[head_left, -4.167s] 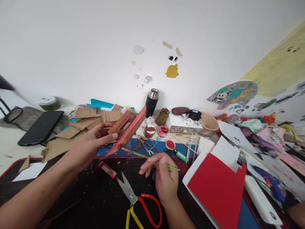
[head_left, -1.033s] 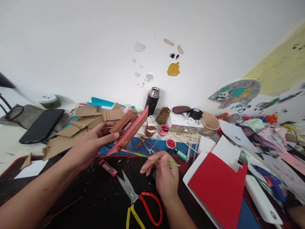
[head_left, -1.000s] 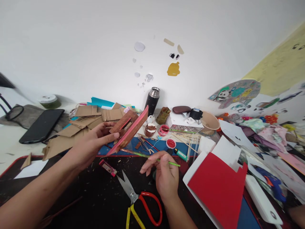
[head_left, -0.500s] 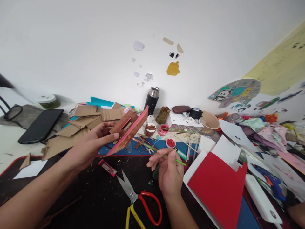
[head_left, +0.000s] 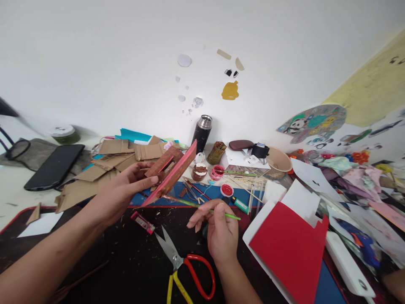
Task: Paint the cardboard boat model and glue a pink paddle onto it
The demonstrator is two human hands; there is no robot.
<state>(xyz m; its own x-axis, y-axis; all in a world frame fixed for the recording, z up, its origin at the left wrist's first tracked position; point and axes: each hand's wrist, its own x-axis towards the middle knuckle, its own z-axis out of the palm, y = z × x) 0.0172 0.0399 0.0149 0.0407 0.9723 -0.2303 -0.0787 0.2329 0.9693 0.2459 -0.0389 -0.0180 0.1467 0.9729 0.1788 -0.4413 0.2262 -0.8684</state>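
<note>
A brown and pink piece (head_left: 177, 173) is held by the left hand (head_left: 126, 190); a green brush (head_left: 183, 202) is pinched by the right hand (head_left: 223, 230).

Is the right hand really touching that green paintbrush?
Touching. The head view shows the right hand pinching the green paintbrush, whose handle passes under the thumb.

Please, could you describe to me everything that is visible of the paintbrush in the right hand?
The paintbrush is thin and straight, bright green along the handle and reddish brown toward the front, as if smeared with paint. Whether it is wood or plastic, I cannot tell. The right hand holds it between thumb and fingers, slanted, its front end at the lower part of the brown and pink piece; contact there is unclear.
</note>
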